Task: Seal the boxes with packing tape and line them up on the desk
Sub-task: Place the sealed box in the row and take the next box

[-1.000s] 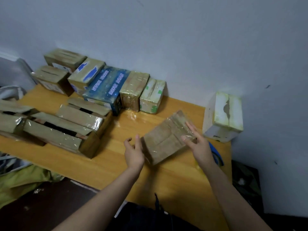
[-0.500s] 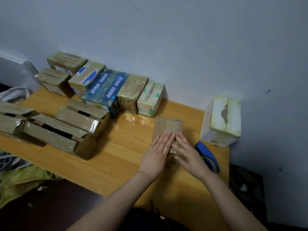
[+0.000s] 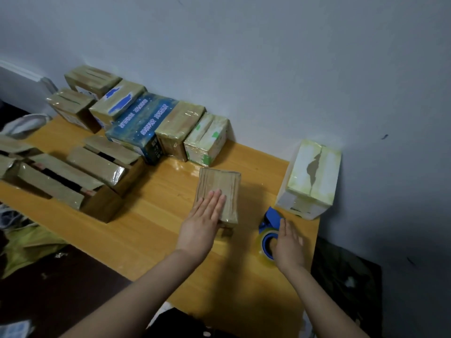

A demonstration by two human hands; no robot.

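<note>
At frame centre we press left hand (image 3: 206,219) flat on taped box (image 3: 219,181), fingers (image 3: 216,200) straight, together; right hand (image 3: 289,242) covers tape dispenser (image 3: 272,217), grip unclear.

A makeshift packing room: taped boxes (image 3: 179,125) crowd a wooden desk (image 3: 156,215).

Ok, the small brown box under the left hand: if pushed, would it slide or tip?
The small brown box probably slides, not tips: it lies on a broad face under the left hand. Glossy tape and the shiny desk suggest little friction. Likely stiff: square edges.
</note>
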